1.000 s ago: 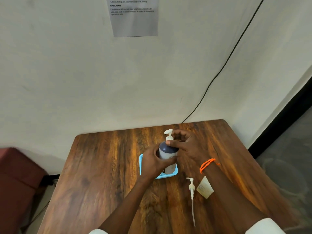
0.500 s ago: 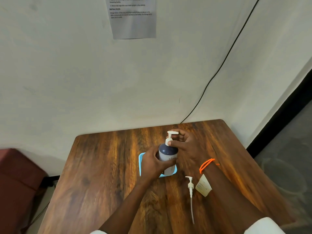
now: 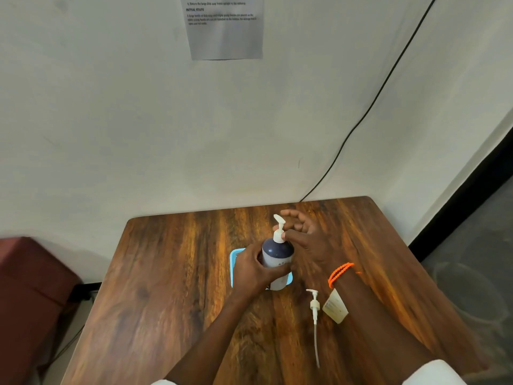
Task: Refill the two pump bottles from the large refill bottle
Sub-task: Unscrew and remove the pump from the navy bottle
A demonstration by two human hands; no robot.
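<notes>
A pump bottle (image 3: 277, 254) with a dark blue shoulder, pale body and white pump head stands upright on a light blue tray (image 3: 234, 258) mid-table. My left hand (image 3: 254, 269) is wrapped around the bottle's body. My right hand (image 3: 304, 233) pinches the white pump collar with thumb and forefinger while the other fingers spread out behind it. A loose white pump head (image 3: 314, 307) with a long dip tube lies on the table to the right front. Beside it a pale bottle (image 3: 335, 306) shows partly from under my right forearm.
The wooden table (image 3: 166, 287) stands against a white wall, with its right edge near a dark floor. A black cable (image 3: 369, 112) runs down the wall to the table's back edge. A printed sheet (image 3: 224, 26) hangs on the wall. A dark red seat (image 3: 27, 287) is at the left.
My right hand has turned at the pump collar, its fingers opening out from a closed grip, and the pump nozzle now points to the back left. My left hand keeps its hold on the bottle.
</notes>
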